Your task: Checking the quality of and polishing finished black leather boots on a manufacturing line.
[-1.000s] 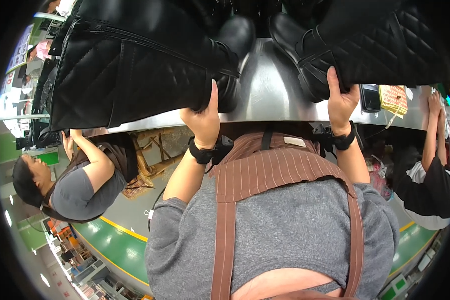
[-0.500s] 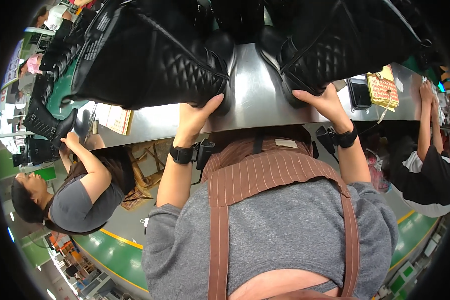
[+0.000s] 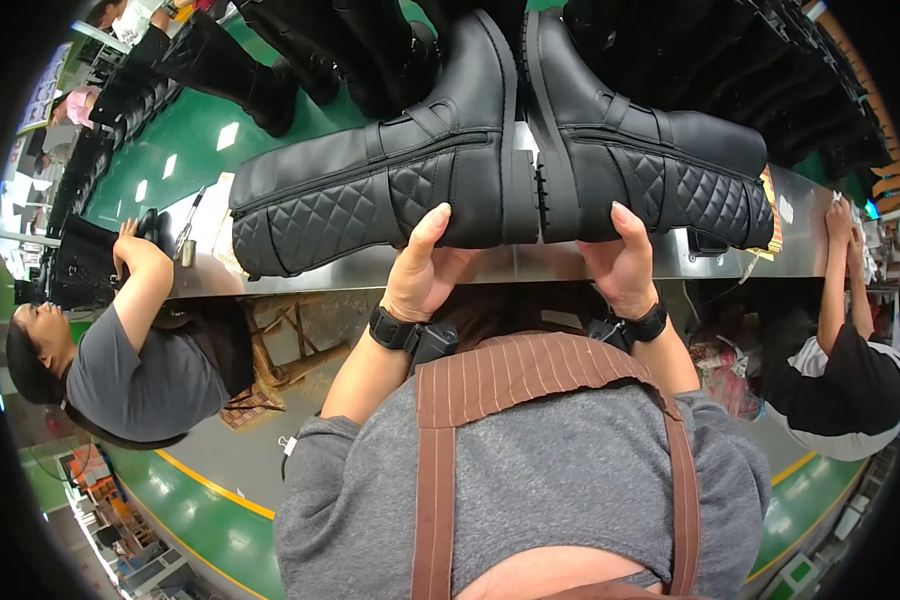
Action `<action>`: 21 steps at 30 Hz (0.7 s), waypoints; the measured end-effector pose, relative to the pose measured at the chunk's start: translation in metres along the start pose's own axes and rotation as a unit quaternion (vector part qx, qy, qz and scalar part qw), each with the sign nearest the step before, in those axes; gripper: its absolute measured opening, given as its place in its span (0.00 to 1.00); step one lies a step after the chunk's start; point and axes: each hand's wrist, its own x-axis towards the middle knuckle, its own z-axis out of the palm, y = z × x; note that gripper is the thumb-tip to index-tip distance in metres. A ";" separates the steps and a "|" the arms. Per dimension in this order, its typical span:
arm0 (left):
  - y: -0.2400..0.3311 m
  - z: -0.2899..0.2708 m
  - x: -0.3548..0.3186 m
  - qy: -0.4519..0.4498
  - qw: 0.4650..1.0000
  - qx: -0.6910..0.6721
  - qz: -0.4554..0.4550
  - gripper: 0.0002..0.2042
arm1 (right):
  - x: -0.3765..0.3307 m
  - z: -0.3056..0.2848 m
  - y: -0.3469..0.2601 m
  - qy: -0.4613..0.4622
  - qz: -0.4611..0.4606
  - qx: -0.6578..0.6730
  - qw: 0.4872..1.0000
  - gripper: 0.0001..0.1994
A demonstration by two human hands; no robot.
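Note:
Two tall black boots with quilted shafts, straps and side zips lie on their sides in my hands, soles facing each other. The left boot (image 3: 370,185) points its shaft to the left; the right boot (image 3: 660,165) points its shaft to the right. My left hand (image 3: 425,270) grips the left boot near its heel, thumb on top and fingers hidden beneath. In the same way, my right hand (image 3: 620,265) holds the right boot by its heel. The two heels are close together, with a narrow gap between the soles.
Beneath the boots runs a metal table (image 3: 340,272). More black boots (image 3: 370,50) stand beyond it. A co-worker (image 3: 160,350) handles a black boot at the left; another person (image 3: 840,340) works at the right. Yellow printed sheets (image 3: 770,215) lie under the right boot's shaft.
Both boots have turned from shafts slanting up and outward to lying level, soles brought close together. My hands have moved toward each other.

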 end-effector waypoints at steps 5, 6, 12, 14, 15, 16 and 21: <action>-0.001 -0.005 -0.006 -0.017 0.999 -0.012 -0.026 0.23 | -0.009 -0.008 0.003 0.000 0.031 -0.013 0.999 0.21; -0.001 -0.008 -0.007 -0.020 0.999 -0.013 -0.031 0.23 | -0.010 -0.012 0.005 0.005 0.024 -0.022 0.999 0.21; -0.005 -0.021 -0.003 -0.030 0.999 0.016 0.022 0.17 | -0.006 -0.022 0.012 0.036 0.023 -0.092 0.995 0.18; -0.006 -0.021 0.004 -0.015 0.995 0.079 0.058 0.16 | -0.003 -0.013 0.011 0.020 -0.124 -0.296 0.947 0.17; -0.012 -0.016 0.006 0.008 0.988 0.124 0.092 0.15 | -0.002 -0.007 0.009 0.027 -0.158 -0.346 0.924 0.17; -0.012 -0.014 0.010 0.026 0.966 0.240 0.094 0.14 | 0.000 0.002 0.009 0.072 -0.102 -0.433 0.893 0.19; -0.013 0.009 0.009 0.078 0.917 0.388 0.041 0.20 | 0.010 0.022 -0.007 -0.022 -0.209 -0.483 0.850 0.41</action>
